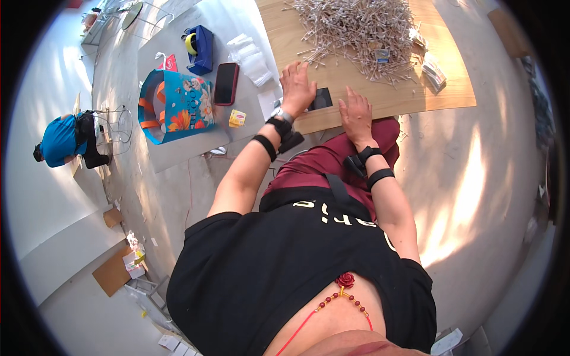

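Note:
Near the front edge of the wooden tabletop, my left hand rests with its fingers stretched forward, and I see nothing held in it. A flat dark object lies right beside it, partly covered by that hand; its kind is unclear. My right hand lies at the table's edge, fingers extended and empty. Beyond both hands spreads a large heap of cotton swabs, a few of them loose toward my left fingertips. Small clear packs of swabs lie at the heap's right side.
On the grey table to the left are clear plastic bags, a phone, a blue tape dispenser, a small yellow packet and a blue flowered bag. A person in blue sits bent over farther left.

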Tool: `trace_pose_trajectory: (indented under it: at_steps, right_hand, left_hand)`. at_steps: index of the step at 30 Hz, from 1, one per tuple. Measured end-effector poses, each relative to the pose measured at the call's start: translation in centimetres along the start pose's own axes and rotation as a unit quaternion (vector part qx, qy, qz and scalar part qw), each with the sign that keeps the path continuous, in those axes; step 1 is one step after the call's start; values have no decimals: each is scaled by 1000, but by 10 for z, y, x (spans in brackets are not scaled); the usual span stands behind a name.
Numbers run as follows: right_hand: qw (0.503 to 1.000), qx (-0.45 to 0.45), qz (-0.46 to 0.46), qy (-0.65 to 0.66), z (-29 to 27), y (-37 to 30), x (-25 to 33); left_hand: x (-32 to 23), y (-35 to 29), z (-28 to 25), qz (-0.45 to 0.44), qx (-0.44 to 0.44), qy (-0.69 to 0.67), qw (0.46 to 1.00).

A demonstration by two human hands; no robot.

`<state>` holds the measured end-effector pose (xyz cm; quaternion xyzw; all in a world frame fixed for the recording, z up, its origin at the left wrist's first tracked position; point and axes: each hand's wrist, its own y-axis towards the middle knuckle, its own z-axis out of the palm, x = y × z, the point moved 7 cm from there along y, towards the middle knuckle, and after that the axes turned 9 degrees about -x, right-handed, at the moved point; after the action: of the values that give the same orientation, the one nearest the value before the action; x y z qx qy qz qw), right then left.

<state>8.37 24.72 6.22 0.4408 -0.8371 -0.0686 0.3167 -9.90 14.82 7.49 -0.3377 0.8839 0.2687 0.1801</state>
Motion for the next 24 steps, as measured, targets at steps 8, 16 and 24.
trace_pose_trajectory:
  at_steps: [8, 16, 24]
  right_hand:
    - [997, -77, 14, 24, -26, -14, -29]
    - [994, -90, 36, 45, -23, -8, -36]
    - [988, -129, 79, 10, -23, -4, -48]
  left_hand:
    - [24, 76, 61, -48, 84, 25, 995]
    - [-29, 29, 69, 13, 58, -32, 998]
    - [-65, 11, 73, 26, 170, -77, 982]
